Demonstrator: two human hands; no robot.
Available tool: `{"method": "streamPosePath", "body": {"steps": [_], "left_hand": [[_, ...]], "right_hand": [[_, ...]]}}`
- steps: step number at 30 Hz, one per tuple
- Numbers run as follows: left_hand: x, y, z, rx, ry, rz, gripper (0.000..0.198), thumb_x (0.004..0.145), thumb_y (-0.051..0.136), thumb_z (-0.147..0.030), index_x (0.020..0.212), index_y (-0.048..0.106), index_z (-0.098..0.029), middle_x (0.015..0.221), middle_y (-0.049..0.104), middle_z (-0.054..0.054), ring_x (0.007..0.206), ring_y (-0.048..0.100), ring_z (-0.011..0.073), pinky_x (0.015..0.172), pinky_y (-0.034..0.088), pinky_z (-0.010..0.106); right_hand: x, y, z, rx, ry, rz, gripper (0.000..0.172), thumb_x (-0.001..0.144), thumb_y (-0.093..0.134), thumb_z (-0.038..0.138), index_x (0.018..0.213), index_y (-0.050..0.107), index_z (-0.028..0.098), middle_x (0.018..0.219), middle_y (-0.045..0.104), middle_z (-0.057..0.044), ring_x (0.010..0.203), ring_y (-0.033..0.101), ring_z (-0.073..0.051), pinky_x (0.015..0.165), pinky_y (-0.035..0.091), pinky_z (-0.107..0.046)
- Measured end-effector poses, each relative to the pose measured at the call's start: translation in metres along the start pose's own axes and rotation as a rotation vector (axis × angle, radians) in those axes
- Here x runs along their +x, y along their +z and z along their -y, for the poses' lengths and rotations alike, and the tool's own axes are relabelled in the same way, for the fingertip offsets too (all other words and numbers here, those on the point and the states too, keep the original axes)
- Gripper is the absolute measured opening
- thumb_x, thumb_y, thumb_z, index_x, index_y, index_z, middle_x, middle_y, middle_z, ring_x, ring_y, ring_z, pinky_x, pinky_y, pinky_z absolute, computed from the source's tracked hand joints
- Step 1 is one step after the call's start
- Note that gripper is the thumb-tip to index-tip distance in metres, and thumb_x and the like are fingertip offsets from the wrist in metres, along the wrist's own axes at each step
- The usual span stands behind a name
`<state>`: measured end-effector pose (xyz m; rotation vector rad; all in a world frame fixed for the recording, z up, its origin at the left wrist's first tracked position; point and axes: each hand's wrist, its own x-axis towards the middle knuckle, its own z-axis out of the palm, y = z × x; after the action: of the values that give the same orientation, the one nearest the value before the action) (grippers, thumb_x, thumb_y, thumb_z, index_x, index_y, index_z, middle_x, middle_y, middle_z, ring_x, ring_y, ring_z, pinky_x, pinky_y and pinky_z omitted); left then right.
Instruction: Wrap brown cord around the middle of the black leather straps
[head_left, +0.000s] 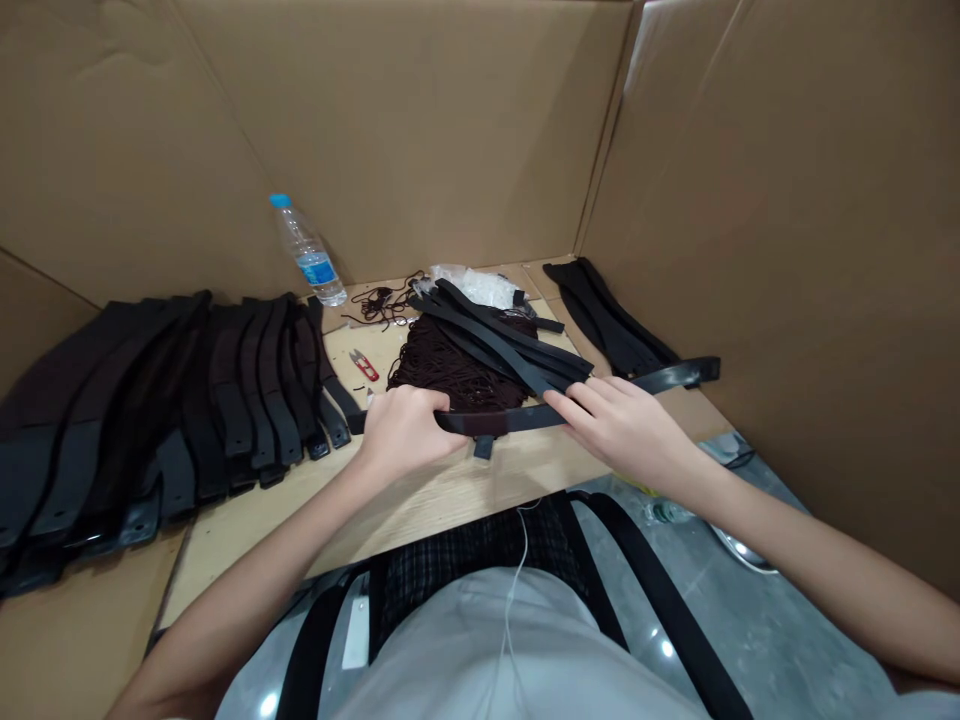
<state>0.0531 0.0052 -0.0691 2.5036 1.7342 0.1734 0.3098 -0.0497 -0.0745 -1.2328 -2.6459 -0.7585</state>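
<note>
A long, flat black strap (525, 418) runs sideways across the front of the table, with a dark brown section near its middle. My left hand (409, 425) is closed round it left of the brown section. Farther along, my right hand (626, 420) grips the same strap, its fingers covering part of it; the glossy right end sticks out beyond. Just behind the strap lies a heap of dark brown cord (427, 360), topped by several loose black strips (487, 335). A small black tab (484, 447) shows below the strap between my hands.
Many dark straps (247, 380) overlap in a row at the left. Red-handled thread snips (364, 365) lie behind my left hand. A water bottle (315, 260) leans by the cardboard wall (405, 130). More black strips (607, 320) and a clear plastic bag (480, 287) are at the back.
</note>
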Motion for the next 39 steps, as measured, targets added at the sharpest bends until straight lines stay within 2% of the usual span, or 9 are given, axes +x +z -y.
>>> {"method": "streamPosePath", "body": {"steps": [4, 7, 11, 14, 17, 24, 30, 34, 39], "left_hand": [[0.005, -0.001, 0.002, -0.149, -0.002, 0.160, 0.017, 0.062, 0.063, -0.038, 0.055, 0.063, -0.022, 0.053, 0.059, 0.000, 0.057, 0.058, 0.0197, 0.052, 0.031, 0.028], [0.009, 0.007, 0.010, -0.149, 0.160, 0.192, 0.011, 0.068, 0.061, -0.031, 0.067, 0.066, -0.021, 0.064, 0.067, 0.000, 0.064, 0.063, 0.0196, 0.056, 0.037, 0.027], [0.010, 0.026, 0.021, 0.025, 0.425, -0.032, 0.022, 0.082, 0.056, -0.029, 0.096, 0.067, -0.016, 0.090, 0.073, 0.008, 0.085, 0.067, 0.0247, 0.071, 0.046, 0.032], [0.007, 0.038, 0.024, 0.123, 0.487, -0.197, 0.021, 0.087, 0.051, -0.027, 0.095, 0.066, -0.015, 0.086, 0.071, 0.009, 0.083, 0.067, 0.0248, 0.071, 0.046, 0.034], [0.004, 0.042, 0.024, 0.174, 0.433, -0.207, 0.021, 0.087, 0.048, -0.024, 0.081, 0.066, -0.016, 0.073, 0.069, 0.008, 0.072, 0.066, 0.0235, 0.062, 0.043, 0.032], [0.005, 0.031, 0.014, 0.100, 0.118, 0.057, 0.025, 0.078, 0.051, -0.033, 0.073, 0.072, -0.021, 0.067, 0.072, 0.008, 0.067, 0.067, 0.0276, 0.051, 0.031, 0.031], [0.008, 0.025, 0.012, -0.170, -0.029, 0.286, 0.018, 0.069, 0.053, -0.031, 0.064, 0.068, -0.021, 0.057, 0.064, 0.002, 0.059, 0.062, 0.0212, 0.050, 0.029, 0.027], [0.015, 0.030, 0.015, -0.319, 0.027, 0.451, 0.019, 0.070, 0.056, -0.036, 0.063, 0.063, -0.020, 0.058, 0.059, -0.001, 0.059, 0.059, 0.0182, 0.050, 0.033, 0.026], [0.013, 0.035, 0.015, -0.122, 0.242, 0.290, 0.019, 0.078, 0.053, -0.027, 0.090, 0.066, -0.020, 0.084, 0.071, 0.004, 0.077, 0.066, 0.0224, 0.060, 0.041, 0.028]], "right_hand": [[-0.003, 0.016, -0.004, -0.054, -0.056, -0.106, 0.019, 0.091, 0.048, 0.011, 0.100, 0.064, 0.012, 0.072, 0.060, -0.004, 0.066, 0.054, -0.019, 0.064, 0.034, -0.032], [-0.003, 0.023, -0.007, -0.056, -0.097, -0.097, 0.020, 0.094, 0.046, 0.016, 0.093, 0.065, 0.013, 0.068, 0.059, -0.004, 0.061, 0.054, -0.018, 0.059, 0.031, -0.031], [-0.003, 0.029, -0.008, 0.083, -0.010, 0.064, 0.030, 0.098, 0.044, 0.033, 0.088, 0.065, 0.014, 0.071, 0.065, -0.006, 0.062, 0.059, -0.019, 0.055, 0.030, -0.030], [-0.002, 0.032, -0.005, 0.307, 0.155, 0.261, 0.031, 0.098, 0.044, 0.037, 0.093, 0.065, 0.015, 0.080, 0.071, -0.008, 0.066, 0.064, -0.020, 0.055, 0.031, -0.029], [-0.001, 0.033, -0.002, 0.589, 0.273, 0.390, 0.034, 0.099, 0.040, 0.040, 0.097, 0.064, 0.016, 0.081, 0.071, -0.008, 0.070, 0.066, -0.021, 0.057, 0.035, -0.027], [0.006, 0.026, -0.001, 1.065, 0.364, 0.493, 0.044, 0.097, 0.038, 0.049, 0.081, 0.061, 0.016, 0.061, 0.056, 0.001, 0.055, 0.053, -0.013, 0.052, 0.035, -0.025], [-0.008, 0.022, 0.006, 0.604, 0.350, 0.280, 0.022, 0.091, 0.058, 0.032, 0.108, 0.063, 0.018, 0.097, 0.072, -0.005, 0.080, 0.068, -0.020, 0.059, 0.042, -0.026], [-0.022, 0.025, 0.014, 0.218, 0.213, 0.163, 0.026, 0.098, 0.047, 0.031, 0.109, 0.063, 0.014, 0.086, 0.070, -0.009, 0.070, 0.067, -0.019, 0.050, 0.036, -0.027], [-0.027, 0.026, 0.014, 0.324, 0.221, 0.246, 0.025, 0.098, 0.046, 0.028, 0.110, 0.062, 0.013, 0.091, 0.070, -0.010, 0.072, 0.069, -0.022, 0.052, 0.043, -0.028]]}}
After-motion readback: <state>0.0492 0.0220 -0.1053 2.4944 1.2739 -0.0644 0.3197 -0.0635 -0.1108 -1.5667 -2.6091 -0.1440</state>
